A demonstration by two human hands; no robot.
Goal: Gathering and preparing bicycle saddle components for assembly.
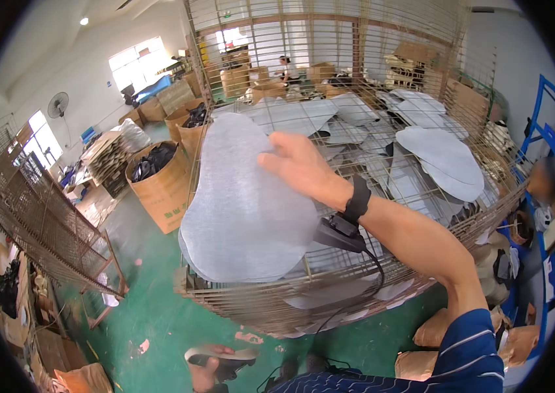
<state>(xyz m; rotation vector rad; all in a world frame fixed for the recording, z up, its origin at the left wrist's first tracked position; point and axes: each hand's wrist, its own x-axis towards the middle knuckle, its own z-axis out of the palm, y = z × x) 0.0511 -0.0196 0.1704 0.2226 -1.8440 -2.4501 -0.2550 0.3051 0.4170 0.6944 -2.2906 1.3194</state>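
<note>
My right hand (297, 167) reaches in from the right and grips the edge of a large light-grey sole-shaped sheet (241, 209), thumb on its upper face. Some of its fingers are hidden. The sheet covers the near left part of a wire rack (356, 281), and its right edge is blurred. More grey sole-shaped sheets (441, 160) lie on the rack's wires, some overlapping. Low down, at the bottom of the view, my left hand (204, 374) is closed around a shoe-shaped piece (225, 357) with a white edge and dark parts.
Tall wire mesh rises behind the rack. Cardboard boxes (156, 183) with black bags stand left of it. Another wire rack (42, 196) leans farther left. Blue shelving (546, 196) with shoes is at right. A person (285, 69) sits far back. The floor is green.
</note>
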